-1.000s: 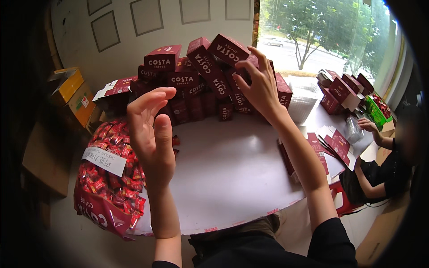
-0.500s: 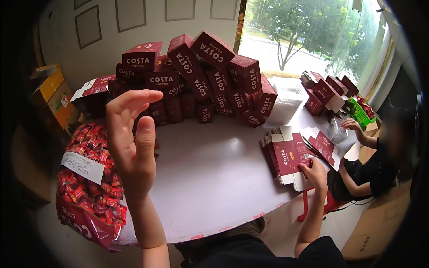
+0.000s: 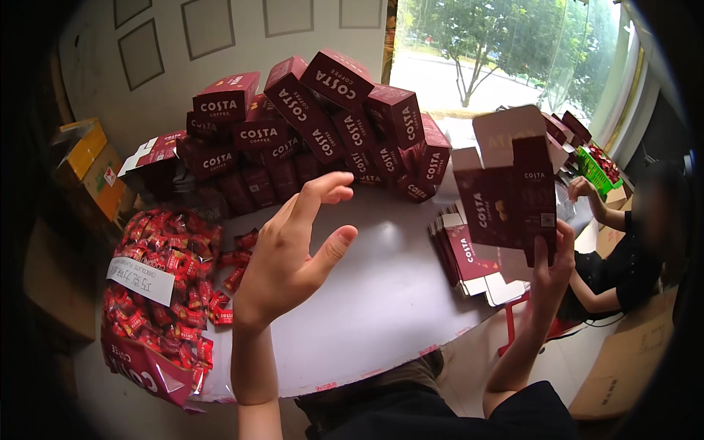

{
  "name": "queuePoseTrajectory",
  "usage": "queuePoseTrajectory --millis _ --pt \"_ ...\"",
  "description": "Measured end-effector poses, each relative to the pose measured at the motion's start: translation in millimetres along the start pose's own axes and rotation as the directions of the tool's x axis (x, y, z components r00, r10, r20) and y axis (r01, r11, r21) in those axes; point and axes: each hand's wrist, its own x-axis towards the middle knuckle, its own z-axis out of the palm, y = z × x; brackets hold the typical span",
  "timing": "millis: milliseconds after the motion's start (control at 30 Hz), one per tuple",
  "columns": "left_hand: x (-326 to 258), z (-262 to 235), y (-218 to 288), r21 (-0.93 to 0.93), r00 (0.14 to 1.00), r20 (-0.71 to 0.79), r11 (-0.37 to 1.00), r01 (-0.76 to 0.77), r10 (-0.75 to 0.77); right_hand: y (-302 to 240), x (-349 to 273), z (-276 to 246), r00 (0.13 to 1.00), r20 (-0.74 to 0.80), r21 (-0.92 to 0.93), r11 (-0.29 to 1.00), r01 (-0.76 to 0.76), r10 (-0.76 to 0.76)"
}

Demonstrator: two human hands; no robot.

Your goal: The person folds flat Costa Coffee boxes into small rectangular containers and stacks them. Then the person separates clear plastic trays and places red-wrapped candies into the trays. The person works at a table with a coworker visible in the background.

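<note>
My right hand point(image 3: 554, 257) grips a flattened maroon carton point(image 3: 506, 194) by its lower edge, with the thumb on its printed face. The carton stands tilted up in the air, its pale inner flap raised at the top. Below it, on the table's right side, lies a stack of flat maroon cartons point(image 3: 462, 253). My left hand point(image 3: 293, 253) is raised over the table with nothing in it, thumb and fingers apart. To its left sits a clear bag of red-wrapped sweets point(image 3: 161, 293) with a white label. Several loose sweets point(image 3: 233, 271) lie between bag and hand.
Folded maroon boxes point(image 3: 293, 132) are piled along the back of the white table point(image 3: 374, 293). At the right a co-worker point(image 3: 623, 249) sits near a green basket point(image 3: 600, 172). Cardboard boxes point(image 3: 92, 165) stand at the far left, another cardboard box point(image 3: 623, 352) at lower right.
My right hand has lifted one flat carton off the stack and raised it. My left hand has moved right, away from the bag, uncovering loose sweets.
</note>
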Motion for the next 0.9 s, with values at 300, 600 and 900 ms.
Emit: queuePoseTrajectory --millis 300,600,900 --pt "5.4 18.9 -18.7 -0.719 0.709 -0.577 0.663 -0.206 -0.405 -52.6 -8.1 129.4 0.851 0.401 0.396 0.902 0.172 -0.339" --pt "1.3 13.5 -1.4 -0.07 0.463 -0.883 0.954 -0.292 0.077 -104.1 19.9 169.0 0.828 0.32 0.531 0.811 0.246 -0.461" --pt "-1.4 -3.8 6.7 0.062 0.408 -0.899 0.97 -0.236 0.157 -115.4 5.5 177.2 0.522 0.552 0.76 0.65 0.005 -0.65"
